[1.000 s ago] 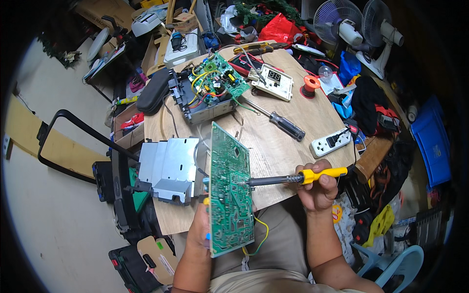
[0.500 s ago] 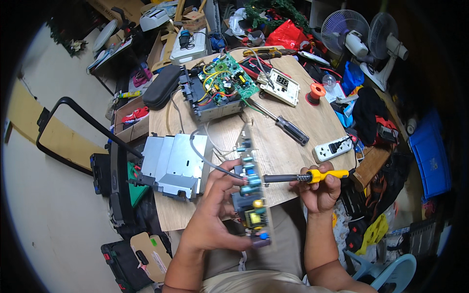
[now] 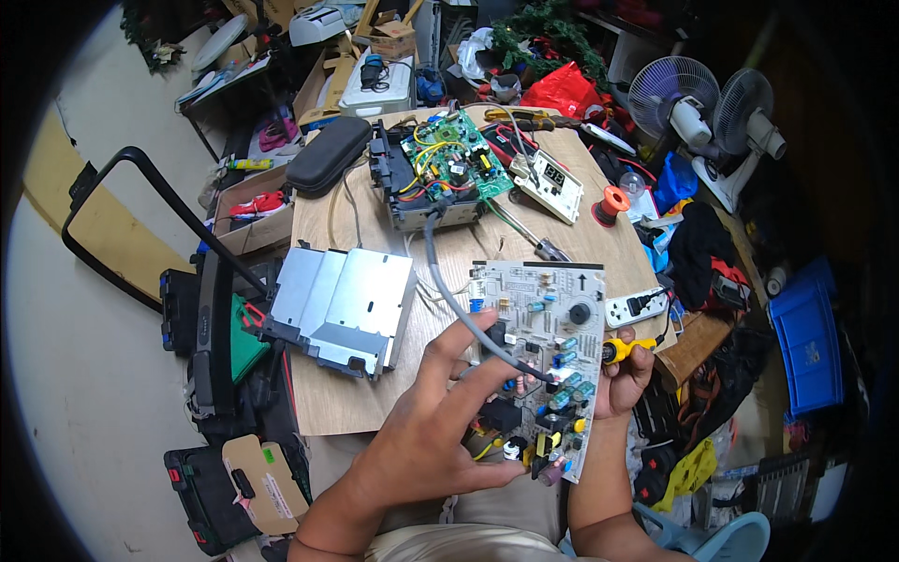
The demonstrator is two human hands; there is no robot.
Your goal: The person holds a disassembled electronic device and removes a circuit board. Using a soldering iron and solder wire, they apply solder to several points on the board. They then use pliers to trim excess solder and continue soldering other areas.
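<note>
My left hand [image 3: 431, 421] grips a white circuit board [image 3: 562, 328] by its left side, above my lap. The board's component side faces me, with capacitors, coils and a grey cable [image 3: 449, 290] crossing it. Behind the board's right edge, my right hand [image 3: 626, 384] is closed on the yellow handle of a soldering iron [image 3: 629, 350]. The iron's shaft and tip are hidden by the board. A folded metal housing [image 3: 342, 304] lies on the wooden table left of the board.
At the table's far side sits an opened unit with a green circuit board [image 3: 459, 155]. Near it are a black case [image 3: 328, 157], a cream display panel [image 3: 551, 190], a solder spool [image 3: 611, 202] and a partly covered screwdriver [image 3: 551, 249]. A power strip [image 3: 637, 307] lies by the right edge.
The circuit board has turned from edge-on to show its component face and shifted right. It now covers the soldering iron's shaft and much of the screwdriver. Both hands keep their hold.
</note>
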